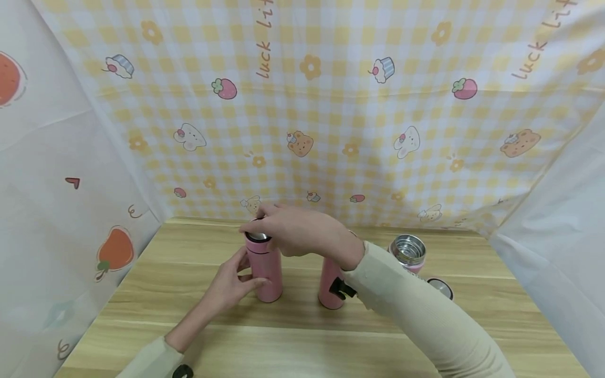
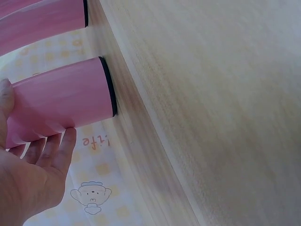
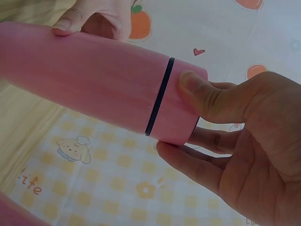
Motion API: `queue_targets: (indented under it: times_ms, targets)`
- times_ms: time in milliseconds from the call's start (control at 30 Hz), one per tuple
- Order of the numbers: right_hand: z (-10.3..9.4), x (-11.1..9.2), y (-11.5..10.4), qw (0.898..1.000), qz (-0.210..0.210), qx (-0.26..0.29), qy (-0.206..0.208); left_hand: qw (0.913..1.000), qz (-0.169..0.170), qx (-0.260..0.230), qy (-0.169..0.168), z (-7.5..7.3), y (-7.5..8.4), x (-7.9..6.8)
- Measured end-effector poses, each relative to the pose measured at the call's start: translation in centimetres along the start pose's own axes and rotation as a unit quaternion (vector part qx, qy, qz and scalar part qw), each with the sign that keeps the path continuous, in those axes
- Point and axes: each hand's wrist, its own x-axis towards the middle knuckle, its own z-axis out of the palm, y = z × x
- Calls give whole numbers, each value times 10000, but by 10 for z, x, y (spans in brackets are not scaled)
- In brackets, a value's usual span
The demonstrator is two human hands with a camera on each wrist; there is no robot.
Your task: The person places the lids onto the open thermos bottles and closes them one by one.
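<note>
A pink thermos bottle (image 1: 267, 275) stands upright on the wooden table, left of the middle. My left hand (image 1: 228, 286) grips its body from the left, thumb in front and fingers behind. Over the top, my right hand (image 1: 302, 230) holds the pink lid (image 3: 190, 106), with the thumb on one side and fingers on the other. In the right wrist view the lid sits on the bottle above a dark ring (image 3: 160, 96). The left wrist view shows the bottle's black-edged base (image 2: 108, 87) and the left fingers curled along the body.
A second pink bottle (image 1: 331, 283) stands to the right, partly hidden behind the right forearm. Farther right are an open steel-rimmed container (image 1: 408, 250) and a round lid (image 1: 440, 288). A checked cloth (image 1: 331, 115) hangs behind the table.
</note>
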Motion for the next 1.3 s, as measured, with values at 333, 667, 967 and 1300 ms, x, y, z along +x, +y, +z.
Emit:
queue_targets:
  times_ms: [333,667,967,1300]
  targets:
    - [0,-6,2,10000,0,-8,28,10000,-19,-31,-53,3,-1,4]
    - [5,-14,-1,9996,-83,-267,74,9997,68,-117,-190,3,0,2]
    - [-5,-40,9,9966,122,740,343,9961,-88,874,-125,-9,7,-11]
    - [-17,-103,39,9920,307,652,1037,9573,-137,2885,87,-31,25,-37]
